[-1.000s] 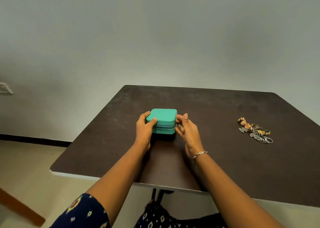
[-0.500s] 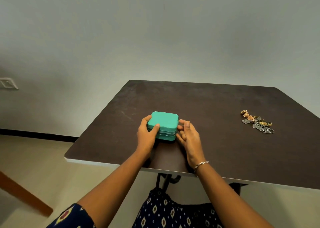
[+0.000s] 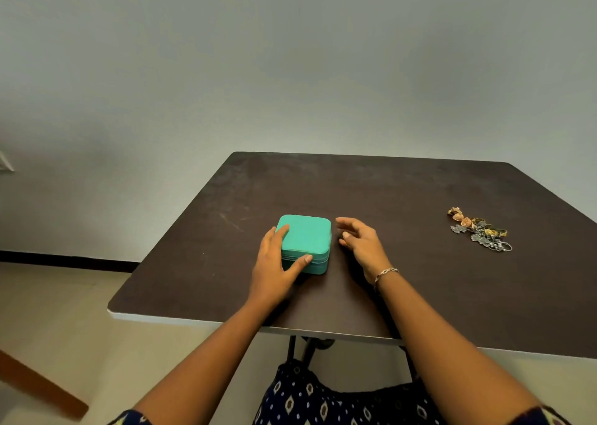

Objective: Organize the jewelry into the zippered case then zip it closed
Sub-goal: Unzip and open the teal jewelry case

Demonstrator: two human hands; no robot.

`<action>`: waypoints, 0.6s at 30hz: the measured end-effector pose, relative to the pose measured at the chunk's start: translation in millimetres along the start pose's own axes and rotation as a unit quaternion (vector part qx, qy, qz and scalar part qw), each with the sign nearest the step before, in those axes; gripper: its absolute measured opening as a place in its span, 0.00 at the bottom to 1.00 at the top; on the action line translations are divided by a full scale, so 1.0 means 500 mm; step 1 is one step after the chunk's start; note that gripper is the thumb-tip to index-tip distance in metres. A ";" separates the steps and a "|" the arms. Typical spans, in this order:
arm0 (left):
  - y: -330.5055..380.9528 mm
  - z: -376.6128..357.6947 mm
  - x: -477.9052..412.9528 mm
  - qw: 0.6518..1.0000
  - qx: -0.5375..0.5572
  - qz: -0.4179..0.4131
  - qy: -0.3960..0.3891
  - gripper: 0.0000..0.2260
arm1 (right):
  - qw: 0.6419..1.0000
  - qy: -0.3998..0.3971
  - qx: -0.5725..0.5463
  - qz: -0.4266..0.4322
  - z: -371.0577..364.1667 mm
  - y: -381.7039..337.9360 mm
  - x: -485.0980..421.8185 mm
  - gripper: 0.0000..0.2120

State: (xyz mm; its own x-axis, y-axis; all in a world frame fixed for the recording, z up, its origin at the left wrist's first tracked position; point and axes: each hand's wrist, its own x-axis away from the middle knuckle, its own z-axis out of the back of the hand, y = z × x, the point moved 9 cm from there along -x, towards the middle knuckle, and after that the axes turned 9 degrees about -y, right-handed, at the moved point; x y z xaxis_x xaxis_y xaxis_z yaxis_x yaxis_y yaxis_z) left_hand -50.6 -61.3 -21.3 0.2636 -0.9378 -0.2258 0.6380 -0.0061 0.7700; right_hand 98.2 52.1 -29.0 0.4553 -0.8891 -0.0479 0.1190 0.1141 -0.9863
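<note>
A teal zippered case (image 3: 307, 240) lies closed on the dark table (image 3: 403, 279), near its front left part. My left hand (image 3: 277, 263) holds the case's left front corner, fingers on the lid and thumb against the front side along the zipper line. My right hand (image 3: 360, 242) hovers just right of the case with fingers loosely spread, touching nothing. A small heap of jewelry (image 3: 478, 232), gold and silver pieces, lies far to the right on the table.
The table's white front edge (image 3: 226, 323) runs close to my lap. A grey wall stands behind the table. A brown wooden piece (image 3: 38, 386) shows on the floor at lower left.
My right hand has let go of the case and drawn a little to the right. My left hand stays on the case, which now lies flat. The view has shifted.
</note>
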 end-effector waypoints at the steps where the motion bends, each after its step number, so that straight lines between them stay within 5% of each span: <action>1: 0.000 0.000 0.000 1.000 0.000 0.001 0.000 0.30 | 0.999 -0.019 0.033 0.001 -0.003 0.003 -0.018 0.19; 8: 0.005 0.003 0.002 1.000 -0.006 -0.005 0.004 0.31 | 0.978 -0.177 0.109 0.026 -0.059 -0.017 -0.075 0.34; 18: 0.002 0.003 -0.002 1.000 -0.013 -0.014 0.010 0.31 | 0.971 -0.150 0.166 0.089 -0.048 -0.019 -0.092 0.15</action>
State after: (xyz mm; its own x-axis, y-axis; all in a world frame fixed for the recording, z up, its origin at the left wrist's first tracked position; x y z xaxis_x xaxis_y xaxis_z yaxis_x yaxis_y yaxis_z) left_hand -51.0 -60.6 -19.3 0.2593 -0.9305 -0.2587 0.6640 -0.0228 0.7474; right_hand 55.1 81.3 -21.1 0.7247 -0.6791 -0.1169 0.2691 0.4351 -0.8592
